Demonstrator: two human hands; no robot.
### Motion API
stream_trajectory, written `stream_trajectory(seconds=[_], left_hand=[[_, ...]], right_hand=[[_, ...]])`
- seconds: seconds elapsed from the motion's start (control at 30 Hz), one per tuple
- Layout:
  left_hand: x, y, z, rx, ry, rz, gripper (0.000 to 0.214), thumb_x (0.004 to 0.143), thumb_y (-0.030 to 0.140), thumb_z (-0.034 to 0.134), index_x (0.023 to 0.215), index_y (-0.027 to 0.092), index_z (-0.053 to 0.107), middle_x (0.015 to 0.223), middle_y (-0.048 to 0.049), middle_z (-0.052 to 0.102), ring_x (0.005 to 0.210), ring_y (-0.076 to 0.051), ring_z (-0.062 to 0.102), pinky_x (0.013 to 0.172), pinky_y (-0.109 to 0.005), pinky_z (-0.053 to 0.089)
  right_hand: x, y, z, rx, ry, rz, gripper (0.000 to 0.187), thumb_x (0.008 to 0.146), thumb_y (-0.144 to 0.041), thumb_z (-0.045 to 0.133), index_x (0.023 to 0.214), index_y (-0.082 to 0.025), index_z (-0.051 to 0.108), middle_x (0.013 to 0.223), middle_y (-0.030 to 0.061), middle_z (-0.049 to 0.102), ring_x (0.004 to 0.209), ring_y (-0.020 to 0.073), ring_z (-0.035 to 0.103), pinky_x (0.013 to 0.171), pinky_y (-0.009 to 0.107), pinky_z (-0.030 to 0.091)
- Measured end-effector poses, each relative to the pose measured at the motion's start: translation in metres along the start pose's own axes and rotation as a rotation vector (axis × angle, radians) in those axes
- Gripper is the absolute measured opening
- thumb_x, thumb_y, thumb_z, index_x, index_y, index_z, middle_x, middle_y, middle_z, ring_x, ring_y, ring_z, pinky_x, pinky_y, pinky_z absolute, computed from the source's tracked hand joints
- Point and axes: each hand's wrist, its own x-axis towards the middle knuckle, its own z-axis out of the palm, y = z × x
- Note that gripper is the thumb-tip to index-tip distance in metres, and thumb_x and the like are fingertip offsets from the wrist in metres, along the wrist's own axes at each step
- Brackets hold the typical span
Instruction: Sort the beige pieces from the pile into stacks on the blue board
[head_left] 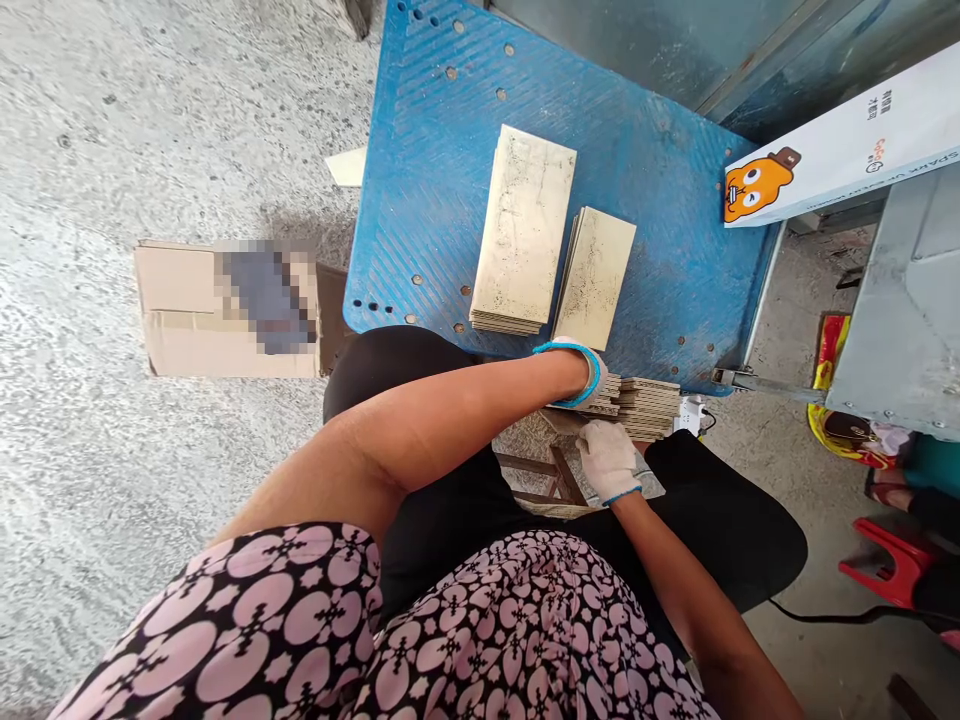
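Two pale panel stacks [525,220] are lying on the blue table [420,190] (done or pending, unclear); more panels [649,405] are showing edges near left hand [596,378], right hand [607,457]; finger grip: cannot tell.

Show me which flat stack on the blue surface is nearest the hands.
The picture's right stack, its end beside the left hand; the left stack lies farther away.

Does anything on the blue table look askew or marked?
Mildly: the smaller stack of panels has edges fanned along its left side instead of flush, and dark specks mark its top and that of the larger stack. No spill shows.
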Motion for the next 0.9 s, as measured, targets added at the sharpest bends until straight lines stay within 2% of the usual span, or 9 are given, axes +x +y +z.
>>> stream_trajectory(seconds=[0.1, 0.17, 0.27, 0.4, 0.53, 0.67, 0.73, 0.8, 0.9], left_hand=[[0.0, -0.001, 0.0, -0.007, -0.006, 0.004, 0.043, 0.063, 0.008, 0.072, 0.106, 0.003, 0.077, 0.105, -0.0273, 0.073, 0.095, -0.038, 0.069, 0.091, -0.048, 0.052], [0.0, -0.001, 0.001, 0.037, -0.022, 0.022, 0.045, 0.066, 0.009, 0.07, 0.11, 0.005, 0.076, 0.107, -0.0264, 0.073, 0.096, -0.038, 0.069, 0.091, -0.049, 0.052], [0.001, -0.002, 0.002, 0.065, -0.031, 0.032, 0.047, 0.068, 0.009, 0.069, 0.114, 0.005, 0.075, 0.106, -0.0255, 0.074, 0.095, -0.038, 0.069, 0.09, -0.048, 0.052], [0.004, -0.005, 0.005, 0.076, -0.034, 0.029, 0.045, 0.07, 0.01, 0.067, 0.113, 0.004, 0.075, 0.105, -0.0253, 0.074, 0.094, -0.037, 0.069, 0.089, -0.048, 0.053], [0.007, -0.007, 0.009, 0.116, -0.151, 0.063, 0.043, 0.068, 0.014, 0.069, 0.11, 0.003, 0.075, 0.108, -0.0255, 0.073, 0.092, -0.037, 0.07, 0.083, -0.049, 0.055], [0.006, -0.005, 0.01, 0.039, -0.203, 0.12, 0.05, 0.057, 0.03, 0.084, 0.101, 0.007, 0.078, 0.094, -0.0208, 0.076, 0.083, -0.034, 0.07, 0.078, -0.043, 0.056], [0.004, -0.002, 0.01, -0.025, -0.152, 0.164, 0.048, 0.06, 0.037, 0.083, 0.1, 0.011, 0.079, 0.09, -0.0164, 0.077, 0.081, -0.03, 0.07, 0.075, -0.036, 0.055], [0.001, -0.001, 0.008, -0.081, -0.058, 0.208, 0.041, 0.071, 0.041, 0.075, 0.1, 0.013, 0.079, 0.09, -0.0141, 0.077, 0.08, -0.026, 0.069, 0.072, -0.032, 0.053], [-0.003, -0.001, 0.001, -0.136, 0.069, 0.23, 0.039, 0.085, 0.041, 0.06, 0.101, 0.011, 0.079, 0.09, -0.016, 0.077, 0.077, -0.024, 0.068, 0.068, -0.031, 0.05]], right_hand=[[0.003, 0.001, 0.006, 0.021, -0.039, 0.045, 0.018, 0.094, -0.026, 0.053, 0.101, -0.021, 0.069, 0.104, 0.01, 0.071, 0.097, 0.0242, 0.064, 0.086, 0.035, 0.037], [0.007, 0.002, 0.006, 0.02, -0.058, 0.015, 0.02, 0.094, -0.026, 0.053, 0.106, -0.022, 0.069, 0.108, 0.0089, 0.071, 0.1, 0.0242, 0.064, 0.086, 0.034, 0.038], [0.013, 0.004, 0.002, 0.009, -0.09, -0.059, 0.023, 0.095, -0.022, 0.049, 0.103, -0.023, 0.07, 0.107, 0.0078, 0.072, 0.101, 0.0235, 0.065, 0.084, 0.032, 0.038], [0.015, 0.008, -0.011, -0.002, -0.101, -0.071, 0.025, 0.096, -0.023, 0.047, 0.101, -0.022, 0.071, 0.103, 0.0081, 0.073, 0.098, 0.0237, 0.066, 0.076, 0.031, 0.039], [0.005, 0.022, -0.04, 0.056, -0.087, -0.06, 0.022, 0.096, -0.028, 0.05, 0.103, -0.026, 0.071, 0.103, 0.0043, 0.074, 0.097, 0.022, 0.066, 0.073, 0.029, 0.038], [-0.009, 0.051, -0.087, 0.265, -0.074, 0.02, 0.019, 0.091, -0.032, 0.053, 0.092, -0.027, 0.071, 0.092, -0.0004, 0.073, 0.086, 0.02, 0.065, 0.069, 0.028, 0.039], [-0.014, 0.067, -0.11, 0.416, -0.069, -0.034, 0.018, 0.087, -0.032, 0.054, 0.09, -0.028, 0.071, 0.088, -0.0018, 0.072, 0.084, 0.0191, 0.063, 0.072, 0.028, 0.041], [-0.016, 0.08, -0.128, 0.563, -0.054, -0.107, 0.019, 0.083, -0.034, 0.056, 0.091, -0.028, 0.072, 0.09, -0.0019, 0.072, 0.086, 0.0188, 0.062, 0.078, 0.029, 0.044], [-0.012, 0.089, -0.139, 0.802, 0.069, -0.06, 0.022, 0.077, -0.041, 0.063, 0.09, -0.024, 0.071, 0.09, 0.0003, 0.071, 0.085, 0.0194, 0.062, 0.08, 0.031, 0.047]])
